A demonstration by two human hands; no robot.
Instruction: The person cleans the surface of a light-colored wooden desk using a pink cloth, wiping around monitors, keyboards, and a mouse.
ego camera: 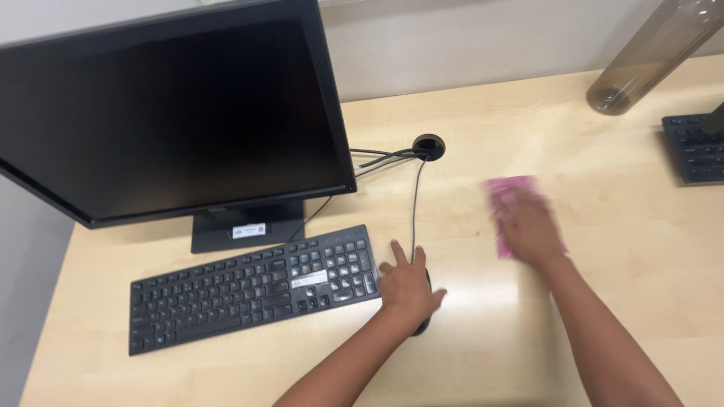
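My left hand (408, 287) lies flat with fingers spread over a black computer mouse (423, 322), which is mostly hidden under it, just right of a black keyboard (249, 289). My right hand (529, 229) is blurred and presses down on a pink cloth (507, 191) on the light wooden desk (603, 226), to the right of the mouse cable (414, 203).
A large dark monitor (173, 113) on its stand fills the left back. Cables run into a round desk grommet (428, 146). A translucent brown bottle (648, 56) lies tilted at the back right, and a second black keyboard's corner (695, 147) shows at the right edge.
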